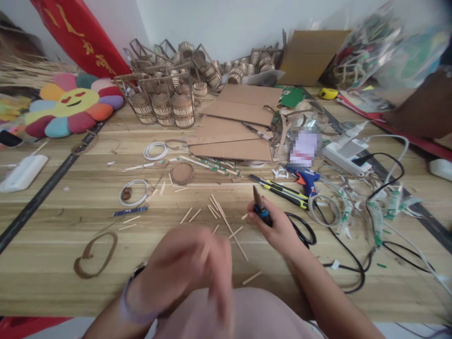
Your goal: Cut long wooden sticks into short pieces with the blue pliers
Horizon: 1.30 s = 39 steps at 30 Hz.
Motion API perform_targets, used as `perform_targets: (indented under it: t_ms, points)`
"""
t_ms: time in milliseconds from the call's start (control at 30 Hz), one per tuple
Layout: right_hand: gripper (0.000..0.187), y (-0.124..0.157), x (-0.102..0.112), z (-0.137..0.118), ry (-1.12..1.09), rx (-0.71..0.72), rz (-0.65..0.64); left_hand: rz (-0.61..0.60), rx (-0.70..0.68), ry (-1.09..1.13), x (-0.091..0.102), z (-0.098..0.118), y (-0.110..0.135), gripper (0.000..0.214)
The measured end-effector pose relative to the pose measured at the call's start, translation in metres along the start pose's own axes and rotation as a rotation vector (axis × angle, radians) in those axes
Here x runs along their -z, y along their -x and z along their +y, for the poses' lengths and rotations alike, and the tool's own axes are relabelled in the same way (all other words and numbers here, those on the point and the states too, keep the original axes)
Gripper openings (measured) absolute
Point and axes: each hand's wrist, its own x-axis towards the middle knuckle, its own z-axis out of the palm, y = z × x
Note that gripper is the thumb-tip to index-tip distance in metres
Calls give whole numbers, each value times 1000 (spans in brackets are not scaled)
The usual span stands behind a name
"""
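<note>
My right hand (278, 228) rests on the wooden table (52, 245) with its fingers wrapped round small cutting pliers (260, 205) with blue-black handles, jaws pointing up. My left hand (187, 268) hovers low in front of me, smeared by motion, so its fingers are unclear. Several short bamboo sticks (219, 209) lie scattered on the table between and beyond the hands. A round cardboard disc (182, 173) lies further back. Black scissors (303, 230) lie just right of my right hand.
Yellow-black utility knives (282, 190) and a blue glue gun (305, 179) lie to the right, with tangled cables (353, 263) and a power strip (344, 150). Cardboard sheets (233, 127) and small bamboo lanterns (162, 103) stand behind. A cardboard ring (95, 254) lies at the left.
</note>
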Motion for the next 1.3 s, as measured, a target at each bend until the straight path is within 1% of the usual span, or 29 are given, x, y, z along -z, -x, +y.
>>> perform_targets:
  t_ms: [33,67,100,167,233,300,400,533,600,633,700,767,833,933,1000,1100,1200,1300]
  points:
    - [10,1,1,-2,-11,21,-8,26,-45,8,-3,5,-22,46]
    - [9,1,1,-4,-17,38,-19,91,-116,0,-6,6,-41,42]
    - [8,2,0,-5,-17,53,-29,105,-140,-44,-10,5,-58,37]
    - [9,4,-2,-6,-4,74,-53,62,-144,-154,-16,-5,-80,34]
    - [15,5,-6,-4,8,94,-79,-24,-135,-212,-22,-17,-88,37]
    - [25,7,-10,0,18,119,-101,-106,-112,-187,-26,-25,-88,37]
    - [38,9,-15,7,22,162,-115,-197,-98,-104,-29,-30,-88,36]
    - [42,9,-16,6,7,193,-142,-273,-101,-81,-31,-33,-91,37]
    - [43,7,-15,3,-10,213,-161,-306,-80,-19,-31,-35,-93,39]
    - [41,7,-14,1,-20,232,-145,-305,-65,30,-31,-36,-94,40]
    - [35,5,-14,-2,-28,268,-49,-263,-29,155,-31,-38,-94,41]
    - [31,3,-15,-4,-5,261,57,-171,5,301,-31,-38,-95,41]
    - [37,3,-17,-4,40,217,99,-90,29,457,-31,-38,-96,38]
    - [51,5,-24,-5,84,180,88,-47,59,619,-34,-37,-98,35]
    - [55,6,-30,-6,100,172,68,-40,66,652,-37,-36,-98,31]
    - [52,8,-36,-8,127,167,60,-18,50,657,-41,-35,-97,23]
    - [50,7,-38,-8,148,169,106,-9,31,662,-44,-36,-95,19]
    - [48,7,-38,-6,163,166,141,9,1,639,-46,-39,-94,23]
